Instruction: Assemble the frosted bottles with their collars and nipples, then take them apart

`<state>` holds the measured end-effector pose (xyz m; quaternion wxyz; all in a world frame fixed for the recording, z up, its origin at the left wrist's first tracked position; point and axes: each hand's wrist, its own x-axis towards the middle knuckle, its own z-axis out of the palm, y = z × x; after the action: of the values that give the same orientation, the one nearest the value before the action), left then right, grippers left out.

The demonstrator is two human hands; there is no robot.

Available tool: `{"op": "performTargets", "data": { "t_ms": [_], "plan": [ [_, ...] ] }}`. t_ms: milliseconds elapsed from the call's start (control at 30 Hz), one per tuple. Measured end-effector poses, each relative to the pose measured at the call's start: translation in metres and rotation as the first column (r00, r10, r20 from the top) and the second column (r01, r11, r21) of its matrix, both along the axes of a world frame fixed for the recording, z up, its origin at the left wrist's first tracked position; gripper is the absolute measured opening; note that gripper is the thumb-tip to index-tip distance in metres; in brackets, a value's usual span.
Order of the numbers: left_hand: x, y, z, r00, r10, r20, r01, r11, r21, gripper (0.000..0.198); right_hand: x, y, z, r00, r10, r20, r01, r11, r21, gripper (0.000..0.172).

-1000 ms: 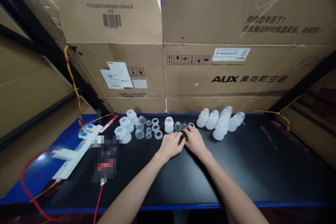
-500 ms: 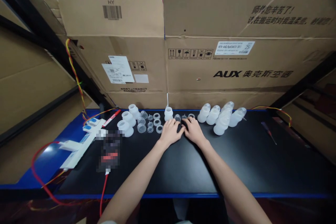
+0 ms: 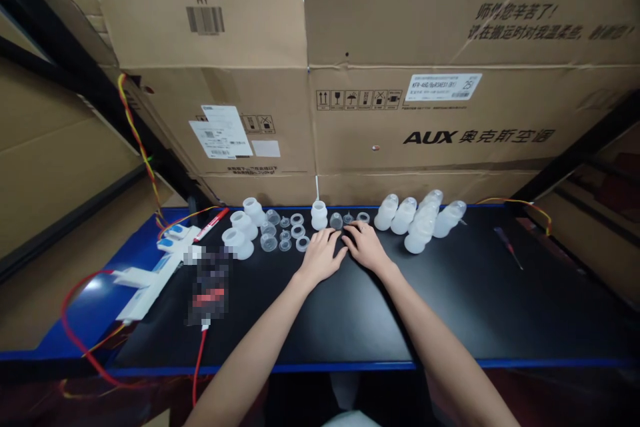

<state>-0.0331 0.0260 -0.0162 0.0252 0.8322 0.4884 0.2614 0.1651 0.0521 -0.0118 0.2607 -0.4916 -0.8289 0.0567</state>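
Note:
My left hand (image 3: 321,253) lies on the black table mat with its fingers stretched out and holds nothing. Just beyond its fingertips stands an uncapped white baby bottle (image 3: 319,215). My right hand (image 3: 366,244) rests beside it, fingers spread, also without anything in it. Past the right fingertips lie a clear dome cap (image 3: 336,221), a small nipple (image 3: 348,217) and a screw ring (image 3: 363,217) in a row. Assembled baby bottles (image 3: 420,223) with caps stand in a group to the right of my right hand.
Left of my hands stand open bottles (image 3: 238,244), clear caps (image 3: 269,242), nipples (image 3: 285,244) and rings (image 3: 298,231). A power strip (image 3: 157,277), a red marker (image 3: 212,224) and a blurred-out device (image 3: 209,290) are farther left. A screwdriver (image 3: 509,248) lies right; cardboard (image 3: 400,127) walls the back.
Both hands have drawn back slightly toward me, showing more of the cap, nipple and ring. The view has shifted a little.

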Motion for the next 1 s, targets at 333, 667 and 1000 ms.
{"op": "performTargets", "data": {
  "t_ms": [333,667,1000],
  "plan": [
    [0.0,0.003,-0.006,0.999,-0.019,0.036,0.018,0.999,0.038,0.043,-0.003,-0.009,0.013,0.998,0.004,-0.064,0.0,0.997,0.075,0.032],
    [0.003,0.001,-0.003,1.0,-0.012,0.018,0.01,0.997,0.079,0.045,0.033,-0.012,0.046,0.78,-0.574,-0.251,0.616,0.632,0.471,0.063],
    [0.006,0.001,0.001,1.0,0.018,0.022,-0.019,0.999,0.039,0.052,0.034,-0.018,0.056,0.784,-0.597,-0.173,0.61,0.685,0.399,0.046]
  ]
}}
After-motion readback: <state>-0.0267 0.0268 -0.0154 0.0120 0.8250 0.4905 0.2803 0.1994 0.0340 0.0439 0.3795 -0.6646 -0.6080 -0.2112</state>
